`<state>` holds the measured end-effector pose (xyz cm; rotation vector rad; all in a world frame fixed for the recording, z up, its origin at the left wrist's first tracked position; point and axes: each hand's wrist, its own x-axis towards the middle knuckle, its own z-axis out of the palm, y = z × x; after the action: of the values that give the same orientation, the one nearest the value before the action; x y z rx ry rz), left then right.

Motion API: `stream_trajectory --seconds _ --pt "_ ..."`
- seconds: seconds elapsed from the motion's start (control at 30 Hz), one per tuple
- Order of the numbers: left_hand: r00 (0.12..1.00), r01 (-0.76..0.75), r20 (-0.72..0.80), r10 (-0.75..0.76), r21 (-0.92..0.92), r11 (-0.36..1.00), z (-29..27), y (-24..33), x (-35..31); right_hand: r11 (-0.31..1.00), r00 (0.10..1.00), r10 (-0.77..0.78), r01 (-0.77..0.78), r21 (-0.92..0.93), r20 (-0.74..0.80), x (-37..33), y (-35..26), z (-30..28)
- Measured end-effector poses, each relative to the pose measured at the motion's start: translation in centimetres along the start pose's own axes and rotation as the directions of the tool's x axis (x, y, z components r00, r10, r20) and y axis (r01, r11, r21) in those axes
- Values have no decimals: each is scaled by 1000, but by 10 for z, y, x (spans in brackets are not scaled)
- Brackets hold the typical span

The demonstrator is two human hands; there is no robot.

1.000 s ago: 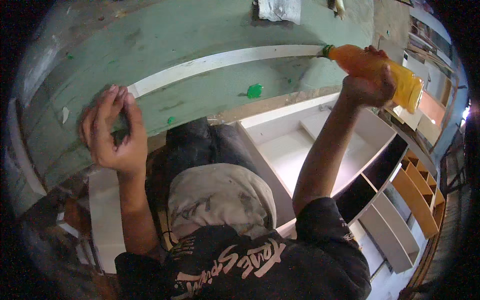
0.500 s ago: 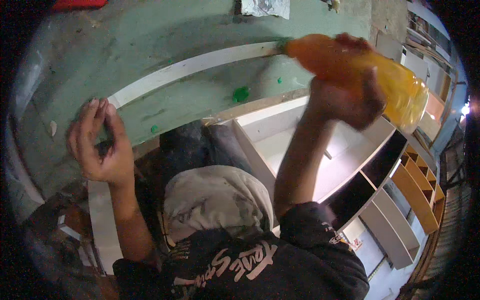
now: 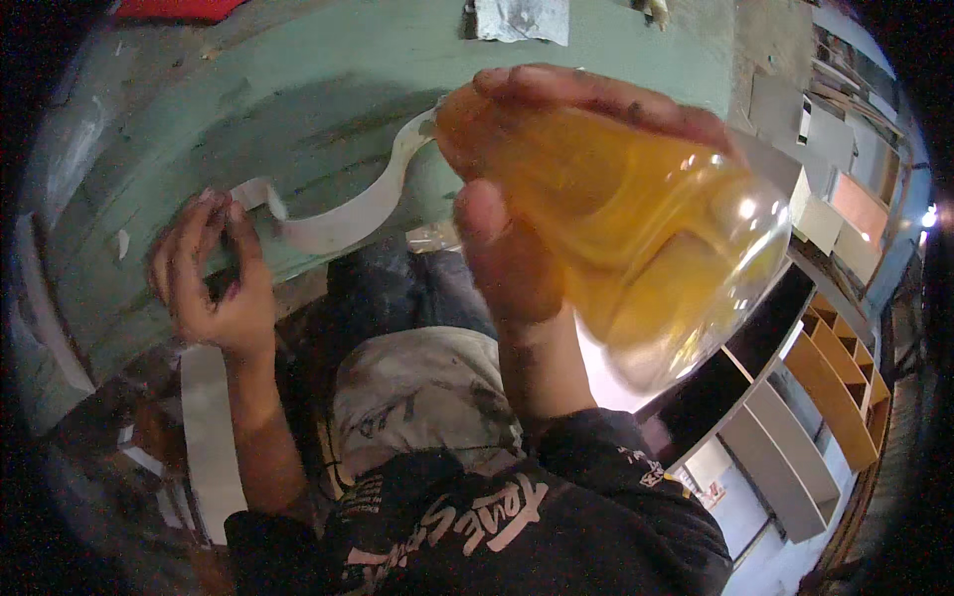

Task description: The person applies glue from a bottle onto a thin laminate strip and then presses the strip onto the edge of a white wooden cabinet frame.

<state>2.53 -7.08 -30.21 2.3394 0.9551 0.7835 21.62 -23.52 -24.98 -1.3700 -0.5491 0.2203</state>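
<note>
Bottle [image 3: 636, 238], clear and filled with orange-yellow liquid, tilts across the middle of the head view, its narrow end toward the centre left and its rounded, shiny base toward the right. The right hand [image 3: 522, 263] holds it, with the long fingers [image 3: 596, 89] stretched along its upper side and the thumb [image 3: 484, 214] against the lower side. A white strip [image 3: 343, 226] sags in a curve between the two hands, left of centre; its right end meets the narrow end of the bottle, though how it is fastened there cannot be told. At the left of the frame, the left hand [image 3: 219, 283] has its fingertips drawn close together, pinching the other end of the strip. Behind both hands lies the green bench [image 3: 397, 60], with a scrap of white paper [image 3: 522, 18] at the top and a red object [image 3: 179, 8] at the upper left. Stained pale cloth [image 3: 422, 387] covers the lap below the centre, above a dark shirt [image 3: 556, 526]. A brown shelf [image 3: 830, 382] with compartments stands at the right.
</note>
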Motion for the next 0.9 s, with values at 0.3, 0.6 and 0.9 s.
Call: stream_trajectory --seconds 0.3,0.6,0.9 --pt "990 -143 -5 144 101 985 -3 -1 4 869 798 -454 298 -396 -396 95 14 -136" --pt "999 -27 -39 27 -18 999 0 -3 -5 906 829 125 128 403 -545 61 -69 -166" --pt "999 -32 -40 33 38 999 0 -5 -8 674 888 329 18 739 -322 45 -73 -157"
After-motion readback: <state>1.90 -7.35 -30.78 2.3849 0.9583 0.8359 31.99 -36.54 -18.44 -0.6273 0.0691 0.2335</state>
